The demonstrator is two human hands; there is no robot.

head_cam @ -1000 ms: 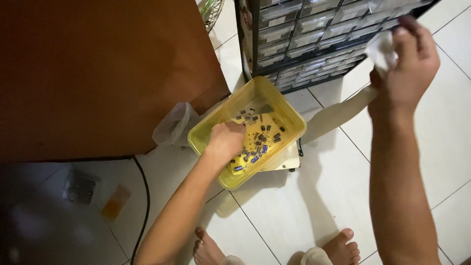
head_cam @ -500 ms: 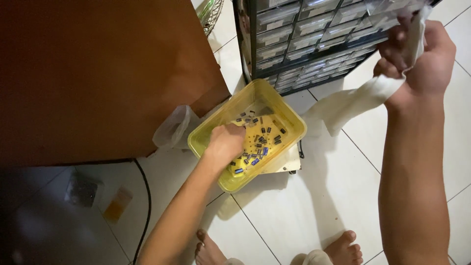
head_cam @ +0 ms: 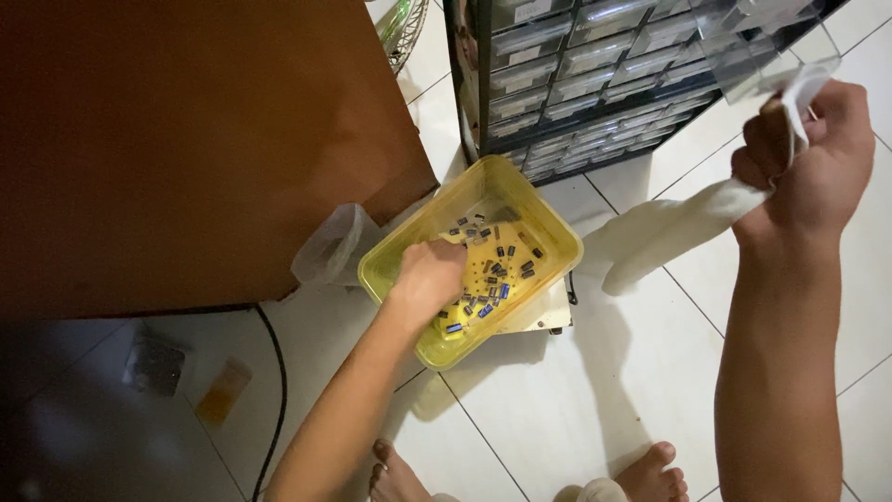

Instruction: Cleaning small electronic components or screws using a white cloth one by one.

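White floor tiles [head_cam: 650, 390] fill the head view, with a brown cabinet side [head_cam: 186, 139] at the left and a dark rack of small clear drawers [head_cam: 595, 74] at the top. Between them sits a yellow plastic tub [head_cam: 548, 232], scattered inside with small dark cylindrical parts [head_cam: 497, 274]. The left hand [head_cam: 429, 275] is down in the tub, its grip curled together over the parts; whether any are pinched I cannot tell. The right hand [head_cam: 818, 167] is raised near the rack, its grip clamped on a white cloth [head_cam: 678, 223] that trails down, just under a clear drawer [head_cam: 771, 56] held out from the rack. This looks like sorting: gathering parts from the tub. A fine pinch on the small pieces seems called for.
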